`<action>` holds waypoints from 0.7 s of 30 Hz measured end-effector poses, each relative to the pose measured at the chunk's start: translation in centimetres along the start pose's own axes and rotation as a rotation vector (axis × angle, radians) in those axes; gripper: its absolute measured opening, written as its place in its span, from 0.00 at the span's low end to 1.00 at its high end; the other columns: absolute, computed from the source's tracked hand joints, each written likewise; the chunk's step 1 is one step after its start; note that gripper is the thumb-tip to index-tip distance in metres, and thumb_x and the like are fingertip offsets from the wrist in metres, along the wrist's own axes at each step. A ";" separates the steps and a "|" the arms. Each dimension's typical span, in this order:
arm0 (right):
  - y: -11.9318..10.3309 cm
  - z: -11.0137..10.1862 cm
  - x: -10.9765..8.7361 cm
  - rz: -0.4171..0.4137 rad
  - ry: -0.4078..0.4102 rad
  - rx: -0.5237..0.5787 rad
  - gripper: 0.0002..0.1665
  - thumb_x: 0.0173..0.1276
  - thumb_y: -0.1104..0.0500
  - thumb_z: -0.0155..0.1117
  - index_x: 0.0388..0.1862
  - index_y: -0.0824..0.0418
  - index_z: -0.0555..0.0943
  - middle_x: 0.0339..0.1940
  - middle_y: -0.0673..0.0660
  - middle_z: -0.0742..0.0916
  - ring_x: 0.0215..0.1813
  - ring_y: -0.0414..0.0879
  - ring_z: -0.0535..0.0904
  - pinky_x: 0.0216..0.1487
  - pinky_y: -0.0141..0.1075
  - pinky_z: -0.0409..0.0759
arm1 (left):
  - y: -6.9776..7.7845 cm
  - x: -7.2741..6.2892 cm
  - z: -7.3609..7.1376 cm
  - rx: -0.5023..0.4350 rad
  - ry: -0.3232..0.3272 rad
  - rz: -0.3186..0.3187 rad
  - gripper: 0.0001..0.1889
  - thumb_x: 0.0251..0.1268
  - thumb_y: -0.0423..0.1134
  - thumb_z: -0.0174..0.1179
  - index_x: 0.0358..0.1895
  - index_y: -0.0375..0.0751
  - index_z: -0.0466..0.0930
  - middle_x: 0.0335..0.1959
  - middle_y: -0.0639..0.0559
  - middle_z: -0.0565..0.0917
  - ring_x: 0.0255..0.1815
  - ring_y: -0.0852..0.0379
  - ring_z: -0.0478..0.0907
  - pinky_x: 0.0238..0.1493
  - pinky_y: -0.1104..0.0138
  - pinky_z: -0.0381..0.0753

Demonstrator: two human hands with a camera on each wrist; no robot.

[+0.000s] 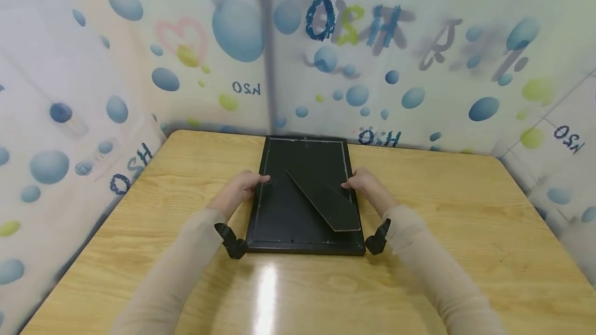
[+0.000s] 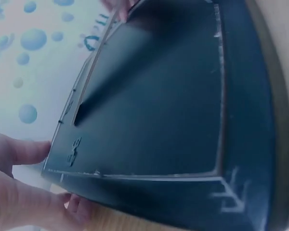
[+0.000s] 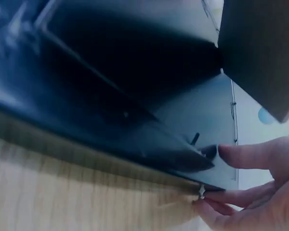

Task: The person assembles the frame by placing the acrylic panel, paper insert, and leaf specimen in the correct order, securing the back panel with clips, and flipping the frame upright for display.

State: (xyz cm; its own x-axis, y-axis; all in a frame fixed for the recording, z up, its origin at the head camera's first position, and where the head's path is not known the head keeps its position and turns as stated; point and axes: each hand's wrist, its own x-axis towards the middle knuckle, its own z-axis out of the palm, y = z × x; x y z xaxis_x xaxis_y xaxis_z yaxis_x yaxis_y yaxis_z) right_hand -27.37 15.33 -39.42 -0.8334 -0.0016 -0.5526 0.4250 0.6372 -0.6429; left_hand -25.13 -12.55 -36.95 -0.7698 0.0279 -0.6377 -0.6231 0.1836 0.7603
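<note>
A black picture frame (image 1: pixel 279 211) lies back side up on the table, its easel stand (image 1: pixel 326 203) swung out at an angle from the backing. My left hand (image 1: pixel 242 186) grips the frame's left edge, thumb on top and fingers beneath the rim. On the opposite edge, my right hand (image 1: pixel 365 182) holds it the same way. In the left wrist view the left hand (image 2: pixel 24 185) pinches the side of the frame (image 2: pixel 149 120). The right wrist view has the right hand (image 3: pixel 260 178) with its thumb over the rim and fingertips under it.
The wooden table (image 1: pixel 442 221) extends to both sides and in front of the frame. Behind it hangs a pale curtain (image 1: pixel 298 76) with blue and green dots and letters. A dark wrist camera (image 1: pixel 231 242) sits by each sleeve, close to the frame's near corners.
</note>
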 end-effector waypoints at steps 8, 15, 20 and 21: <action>-0.5 -0.2 -0.7 0.005 0.015 0.050 0.35 0.65 0.60 0.58 0.64 0.75 0.57 0.65 0.70 0.65 0.67 0.61 0.61 0.68 0.49 0.62 | -2.8 9.5 -3.3 0.110 -0.047 0.034 0.44 0.59 0.36 0.60 0.70 0.29 0.39 0.68 0.32 0.54 0.64 0.45 0.61 0.63 0.59 0.68; 0.3 -0.3 -0.5 0.030 -0.027 0.315 0.36 0.65 0.65 0.56 0.68 0.70 0.52 0.68 0.68 0.61 0.69 0.59 0.60 0.70 0.49 0.60 | -3.5 10.4 -4.1 0.101 -0.150 0.127 0.34 0.63 0.40 0.56 0.67 0.27 0.53 0.55 0.37 0.75 0.48 0.48 0.76 0.58 0.59 0.72; 0.8 -1.0 -0.7 -0.023 -0.031 0.463 0.38 0.65 0.65 0.56 0.70 0.64 0.52 0.65 0.66 0.68 0.61 0.55 0.69 0.66 0.47 0.67 | -0.8 2.7 -2.2 0.186 -0.108 0.161 0.34 0.68 0.40 0.50 0.70 0.30 0.43 0.68 0.34 0.59 0.67 0.39 0.58 0.71 0.48 0.51; 0.7 -1.2 -0.8 -0.043 -0.022 0.468 0.39 0.65 0.65 0.57 0.71 0.64 0.51 0.64 0.65 0.69 0.60 0.54 0.70 0.65 0.47 0.68 | -0.4 1.9 -2.1 0.207 -0.102 0.181 0.34 0.69 0.39 0.48 0.70 0.29 0.42 0.69 0.33 0.55 0.69 0.37 0.54 0.71 0.47 0.47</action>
State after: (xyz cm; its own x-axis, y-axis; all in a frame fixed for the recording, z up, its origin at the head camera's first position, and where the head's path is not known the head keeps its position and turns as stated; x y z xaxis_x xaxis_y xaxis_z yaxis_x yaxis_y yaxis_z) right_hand -26.83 16.70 -38.75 -0.8481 -0.0402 -0.5284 0.5083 0.2201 -0.8326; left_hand -26.64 -14.59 -38.25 -0.8415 0.1750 -0.5112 -0.4276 0.3627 0.8280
